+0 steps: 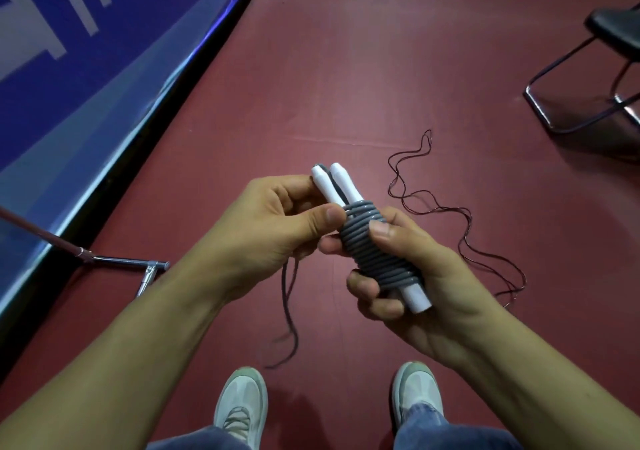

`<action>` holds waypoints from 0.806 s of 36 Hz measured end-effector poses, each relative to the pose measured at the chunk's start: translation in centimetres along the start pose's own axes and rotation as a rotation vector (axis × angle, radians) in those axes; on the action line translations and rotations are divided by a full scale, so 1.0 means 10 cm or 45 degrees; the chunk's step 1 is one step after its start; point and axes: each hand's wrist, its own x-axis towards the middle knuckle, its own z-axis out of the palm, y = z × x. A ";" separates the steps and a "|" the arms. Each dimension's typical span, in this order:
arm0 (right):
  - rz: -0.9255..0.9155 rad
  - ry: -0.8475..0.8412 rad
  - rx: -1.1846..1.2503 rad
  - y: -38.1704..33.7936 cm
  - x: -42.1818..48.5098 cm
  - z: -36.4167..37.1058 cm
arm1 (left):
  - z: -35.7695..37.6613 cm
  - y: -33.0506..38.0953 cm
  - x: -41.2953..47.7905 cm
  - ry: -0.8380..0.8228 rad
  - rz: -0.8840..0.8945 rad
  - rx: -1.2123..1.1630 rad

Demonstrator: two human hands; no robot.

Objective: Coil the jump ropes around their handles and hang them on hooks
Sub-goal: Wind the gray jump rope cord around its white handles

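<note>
Centre frame: right hand grips the wrapped white handles; left hand pinches the grey rope on top. A dark cord lies right, a chair upper right.

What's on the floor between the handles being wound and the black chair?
In the head view, a thin dark rope lies in loose squiggles on the red floor between the white handles and the chair.

A rope coil is sitting around 2 side-by-side handles between left hand and right hand; a loose cord is lying right, a chair far right.
</note>
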 end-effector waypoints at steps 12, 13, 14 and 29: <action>-0.342 0.261 -0.225 0.01 0.12 0.04 | 0.22 0.00 0.01 0.219 -0.173 -0.380; -0.328 0.254 -0.218 0.00 0.11 0.04 | 0.23 0.01 0.01 0.253 -0.119 -0.302; -0.301 0.236 -0.208 -0.01 0.10 0.02 | 0.23 0.00 0.00 0.292 -0.060 -0.203; 0.065 0.110 -0.013 0.01 0.07 0.01 | 0.19 0.06 -0.07 0.183 0.012 -0.062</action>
